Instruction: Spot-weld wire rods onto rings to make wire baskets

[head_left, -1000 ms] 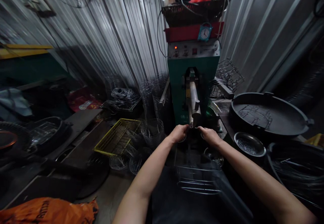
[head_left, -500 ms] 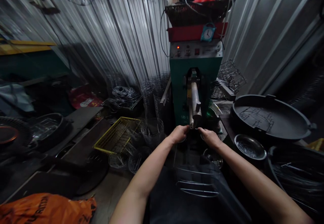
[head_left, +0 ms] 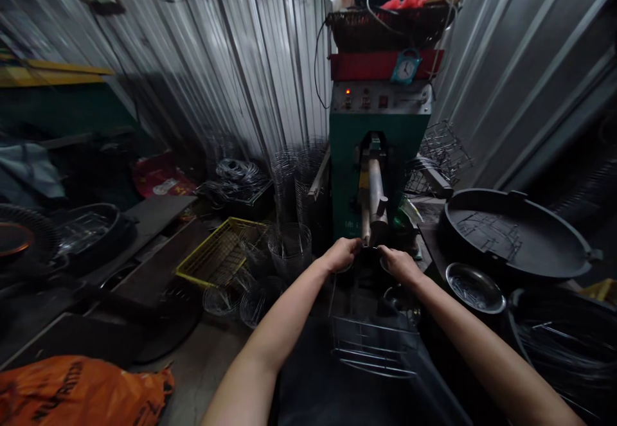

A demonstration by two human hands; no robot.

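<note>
Both my hands are at the tip of the metal arms on a green machine. My left hand is closed just left of the tip, and my right hand is closed just right of it. A thin wire piece spans between my fingertips under the tip; both hands pinch it. Below my hands, a curved wire rack lies over the dark cloth of my lap.
Wire cylinders and a yellow wire basket stand to the left. At right are a large black pan, a metal bowl with small wires and a dark tub. An orange bag lies lower left.
The view has shifted slightly, moving the machine a little right in the picture. My hands keep nearly the same place at the machine's tip.
</note>
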